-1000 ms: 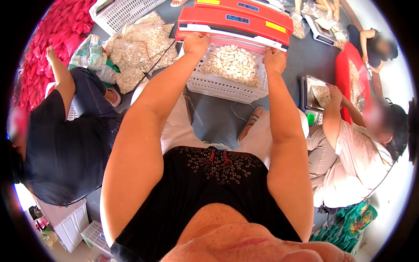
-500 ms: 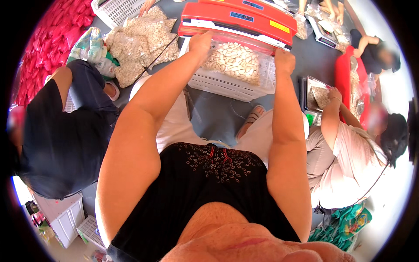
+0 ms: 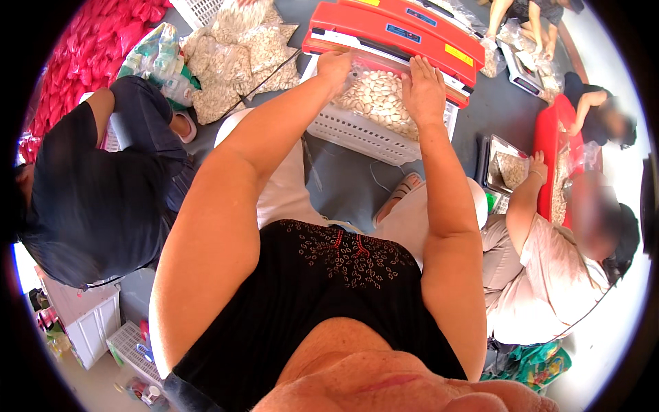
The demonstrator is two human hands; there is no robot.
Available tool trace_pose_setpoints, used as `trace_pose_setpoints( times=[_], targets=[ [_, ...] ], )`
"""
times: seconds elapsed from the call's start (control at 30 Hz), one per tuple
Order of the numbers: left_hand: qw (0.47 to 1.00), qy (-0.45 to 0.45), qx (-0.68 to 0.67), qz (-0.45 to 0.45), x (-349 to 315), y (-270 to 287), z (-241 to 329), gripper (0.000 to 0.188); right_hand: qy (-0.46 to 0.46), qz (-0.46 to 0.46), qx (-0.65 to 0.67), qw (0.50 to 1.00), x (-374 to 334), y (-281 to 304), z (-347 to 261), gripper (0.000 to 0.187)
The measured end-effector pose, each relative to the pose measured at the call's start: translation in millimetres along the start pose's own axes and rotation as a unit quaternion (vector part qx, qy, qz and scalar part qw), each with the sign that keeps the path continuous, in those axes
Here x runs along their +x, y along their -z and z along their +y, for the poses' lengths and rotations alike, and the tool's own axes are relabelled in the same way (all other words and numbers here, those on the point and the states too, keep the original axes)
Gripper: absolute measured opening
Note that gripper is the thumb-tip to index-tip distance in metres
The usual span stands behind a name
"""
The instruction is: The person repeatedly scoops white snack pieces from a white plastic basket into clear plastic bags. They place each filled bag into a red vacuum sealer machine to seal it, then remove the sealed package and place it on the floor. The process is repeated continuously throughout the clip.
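The bag of white beans lies on the white crate before the red sealer. The left hand grips its far left corner; the right hand lies flat, so that unpinched side could crease.

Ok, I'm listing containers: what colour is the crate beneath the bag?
The crate is white; head view.

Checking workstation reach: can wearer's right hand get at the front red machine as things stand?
Likely yes: the right hand is open, its fingertips close to the front red machine, with nothing visibly blocking.
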State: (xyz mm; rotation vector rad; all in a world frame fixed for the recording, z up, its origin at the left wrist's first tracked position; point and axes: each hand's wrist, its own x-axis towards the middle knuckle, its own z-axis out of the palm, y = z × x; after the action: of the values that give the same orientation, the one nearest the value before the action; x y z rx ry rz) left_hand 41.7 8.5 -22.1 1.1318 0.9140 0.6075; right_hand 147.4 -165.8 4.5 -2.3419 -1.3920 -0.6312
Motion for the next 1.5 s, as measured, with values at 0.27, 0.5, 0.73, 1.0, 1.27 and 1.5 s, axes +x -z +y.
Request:
trace_pose_setpoints(
  times=[0.27,0.5,0.73,1.0,1.27,1.5],
  targets=[
    [0.999,0.022,0.034,0.008,22,0,-12,0.012,0.010,-0.038,-0.036,0.999,-5,1,-6,0.036],
    [0.999,0.033,-0.026,0.005,22,-1,-15,0.008,0.032,-0.035,-0.068,0.997,-3,3,-8,0.033],
    [0.998,0.065,-0.012,0.017,7,1,-2,0.010,0.019,-0.053,-0.055,0.997,-1,5,-9,0.031],
    [0.996,0.073,-0.040,-0.012,17,-4,-9,0.014,0.008,-0.054,-0.043,0.998,-2,4,-7,0.032],
    [0.991,0.049,-0.047,-0.111,26,4,-16,0.019,-0.193,0.095,0.152,0.965,-1,15,6,0.039],
    [0.961,0.014,0.143,-0.234,15,19,8,0.013,-0.579,-0.070,0.450,0.676,-38,-13,56,0.022]
  ],
)
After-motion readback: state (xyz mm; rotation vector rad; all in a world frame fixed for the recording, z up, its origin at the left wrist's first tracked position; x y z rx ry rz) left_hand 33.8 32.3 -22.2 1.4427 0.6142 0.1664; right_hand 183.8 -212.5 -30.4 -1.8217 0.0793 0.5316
